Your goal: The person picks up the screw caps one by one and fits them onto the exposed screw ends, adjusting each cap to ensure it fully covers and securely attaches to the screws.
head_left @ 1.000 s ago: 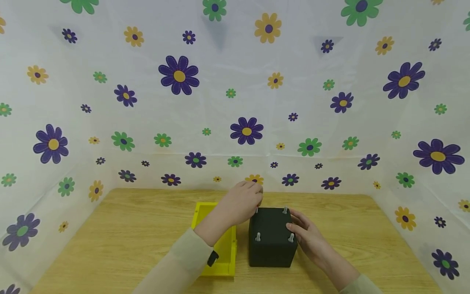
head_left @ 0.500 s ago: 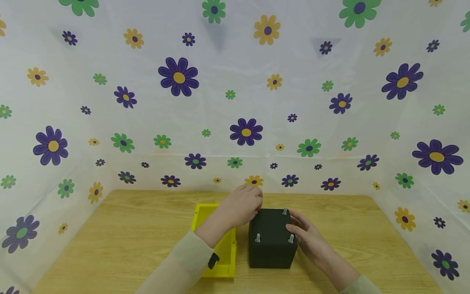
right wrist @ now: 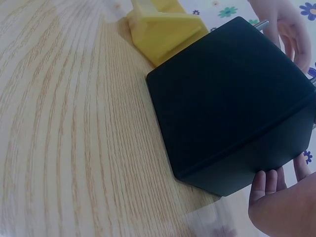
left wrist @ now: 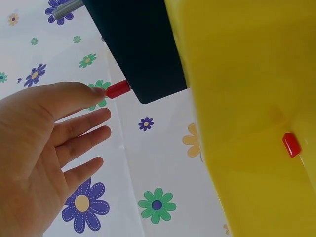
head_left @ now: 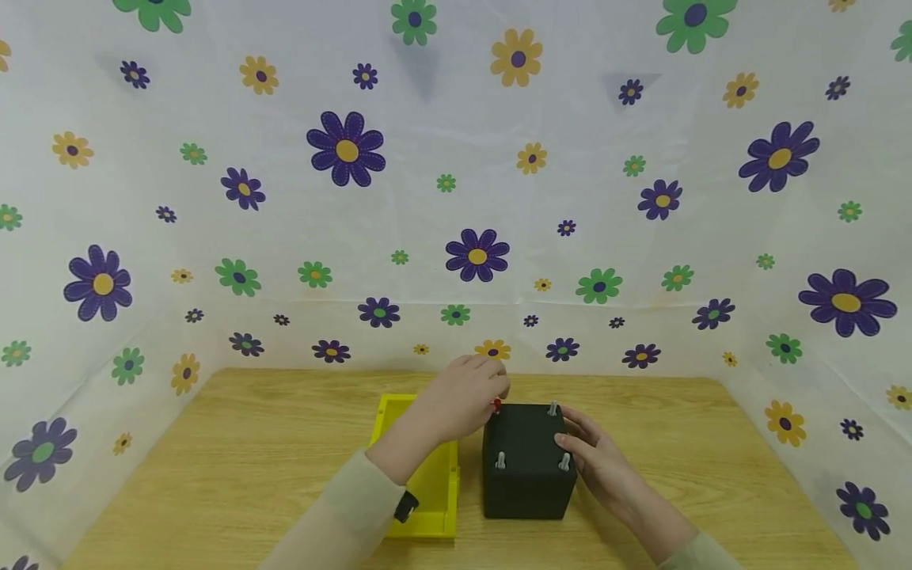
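Note:
A black box [head_left: 526,443] stands on the table, with metal threaded studs [head_left: 552,408] rising from the corners of its top. At the far left corner sits a red cap [left wrist: 118,89], end against the box; whatever it covers is hidden. My left hand [head_left: 466,393] reaches over from the left and pinches this cap at thumb and index finger, its other fingers spread apart in the left wrist view. My right hand [head_left: 602,463] holds the box's right side, thumb on the top edge and fingers against the side wall.
Just left of the box is a yellow tray [head_left: 452,522], partly covered by the left forearm. One more red cap [left wrist: 291,144] lies inside it. A flower-patterned sheet [head_left: 413,214] hangs behind and beside the wooden table [head_left: 249,451].
A red cap now shows at the box's far left corner, where a bare stud tip was visible a second ago. My left hand has shifted slightly; the right hand stays in place.

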Demonstrator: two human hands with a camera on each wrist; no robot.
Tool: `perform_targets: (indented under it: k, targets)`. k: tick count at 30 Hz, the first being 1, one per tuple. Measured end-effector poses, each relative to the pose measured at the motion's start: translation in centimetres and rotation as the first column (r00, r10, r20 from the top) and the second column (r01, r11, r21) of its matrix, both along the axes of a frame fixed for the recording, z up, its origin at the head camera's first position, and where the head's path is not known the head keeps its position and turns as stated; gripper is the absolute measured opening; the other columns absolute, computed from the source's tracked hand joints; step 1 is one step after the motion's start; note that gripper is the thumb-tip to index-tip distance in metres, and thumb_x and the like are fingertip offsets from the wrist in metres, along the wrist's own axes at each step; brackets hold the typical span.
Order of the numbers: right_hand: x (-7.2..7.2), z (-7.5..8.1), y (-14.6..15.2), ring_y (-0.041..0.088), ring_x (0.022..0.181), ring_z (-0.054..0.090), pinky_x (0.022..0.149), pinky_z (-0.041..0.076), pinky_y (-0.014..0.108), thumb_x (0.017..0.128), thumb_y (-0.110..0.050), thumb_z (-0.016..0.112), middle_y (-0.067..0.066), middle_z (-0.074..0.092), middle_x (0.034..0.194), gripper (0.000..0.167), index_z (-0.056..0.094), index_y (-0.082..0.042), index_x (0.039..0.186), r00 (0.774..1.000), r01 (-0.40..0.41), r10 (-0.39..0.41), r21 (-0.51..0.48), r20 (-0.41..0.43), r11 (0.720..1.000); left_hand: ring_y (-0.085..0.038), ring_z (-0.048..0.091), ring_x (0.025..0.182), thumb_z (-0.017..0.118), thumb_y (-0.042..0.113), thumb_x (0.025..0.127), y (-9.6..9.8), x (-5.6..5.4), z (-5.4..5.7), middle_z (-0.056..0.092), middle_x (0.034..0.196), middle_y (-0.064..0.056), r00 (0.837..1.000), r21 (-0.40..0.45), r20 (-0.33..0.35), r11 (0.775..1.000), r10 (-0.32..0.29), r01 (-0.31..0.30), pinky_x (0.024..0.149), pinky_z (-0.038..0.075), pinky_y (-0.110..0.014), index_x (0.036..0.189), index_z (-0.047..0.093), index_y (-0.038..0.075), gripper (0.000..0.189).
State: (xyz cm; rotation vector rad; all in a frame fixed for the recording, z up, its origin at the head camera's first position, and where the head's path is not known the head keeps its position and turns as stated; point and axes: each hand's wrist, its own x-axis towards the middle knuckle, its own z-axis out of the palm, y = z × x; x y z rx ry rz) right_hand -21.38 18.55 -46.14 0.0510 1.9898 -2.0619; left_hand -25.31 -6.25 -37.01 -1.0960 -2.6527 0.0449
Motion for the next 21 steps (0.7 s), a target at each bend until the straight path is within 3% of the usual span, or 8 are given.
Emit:
perform_targets:
  k: [7, 12, 21]
  targets:
    - [0.04, 0.01, -0.01, 0.013, 0.133, 0.054, 0.113, 0.043, 0.023, 0.107, -0.015, 0.059, 0.019, 0.033, 0.169, 0.066, 0.029, -0.009, 0.166, 1.0, 0.002, -0.002, -0.006, -0.001, 1.0, -0.019, 0.065, 0.121, 0.072, 0.014, 0.1, -0.39, 0.37, -0.22, 0.071, 0.12, 0.002, 0.999, -0.013, -0.04, 1.0, -0.007, 0.006, 0.116, 0.051, -0.035, 0.113, 0.073, 0.018, 0.014]
    - [0.07, 0.07, 0.01, 0.011, 0.129, 0.055, 0.103, 0.046, 0.016, 0.107, -0.014, 0.059, 0.019, 0.033, 0.168, 0.067, 0.029, -0.009, 0.166, 1.0, -0.001, 0.001, -0.015, -0.001, 1.0, -0.019, 0.065, 0.122, 0.073, 0.02, 0.1, -0.54, 0.46, -0.37, 0.071, 0.123, 0.001, 0.999, -0.023, -0.034, 1.0, -0.003, 0.003, 0.117, 0.05, -0.036, 0.117, 0.071, 0.018, 0.018]
    - [0.07, 0.16, 0.04, 0.005, 0.123, 0.058, 0.098, 0.05, 0.012, 0.107, -0.013, 0.058, 0.021, 0.03, 0.169, 0.068, 0.026, -0.008, 0.167, 1.0, -0.014, 0.014, -0.031, -0.003, 0.999, -0.019, 0.065, 0.121, 0.072, 0.024, 0.101, -0.91, 0.49, -0.64, 0.07, 0.123, 0.001, 0.999, -0.002, -0.038, 1.0, -0.013, 0.013, 0.118, 0.05, -0.037, 0.119, 0.07, 0.018, 0.019]
